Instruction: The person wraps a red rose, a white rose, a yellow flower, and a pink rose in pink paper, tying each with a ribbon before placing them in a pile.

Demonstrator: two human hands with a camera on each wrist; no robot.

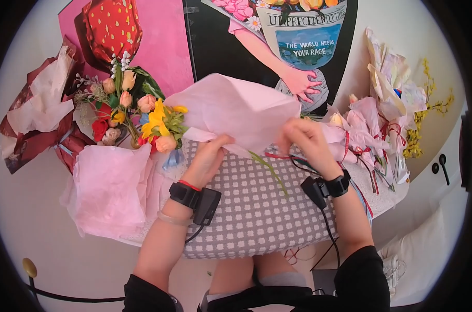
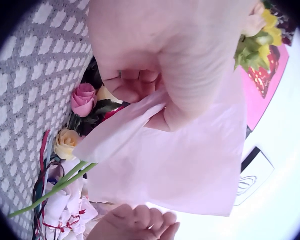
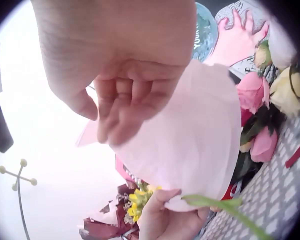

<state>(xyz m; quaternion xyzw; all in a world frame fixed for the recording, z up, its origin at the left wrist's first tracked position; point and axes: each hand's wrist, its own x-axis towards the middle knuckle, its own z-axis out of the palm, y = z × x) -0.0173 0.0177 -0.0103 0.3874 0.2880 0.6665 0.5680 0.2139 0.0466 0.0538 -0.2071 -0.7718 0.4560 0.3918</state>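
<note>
My left hand [image 1: 210,156] pinches a sheet of pale pink wrapping paper [image 1: 236,112] at its lower edge, between thumb and fingers. The paper is folded over a flower whose green stems [image 2: 60,187] stick out below; its bloom is hidden inside. In the left wrist view, the thumb of the left hand [image 2: 165,65] presses the folded flap. My right hand [image 1: 309,143] is by the paper's right edge with its fingers loosely bent. Seen from the right wrist, that hand [image 3: 120,85] has nothing between thumb and fingers.
A grey checked cushion [image 1: 246,208] lies under the hands. At left are a stack of pink paper sheets [image 1: 108,192], mixed flowers [image 1: 127,104] and a dark red wrapped bouquet [image 1: 43,114]. Several small wrapped flowers [image 1: 358,125] with red ribbons lie at right. Painted canvases [image 1: 163,47] stand behind.
</note>
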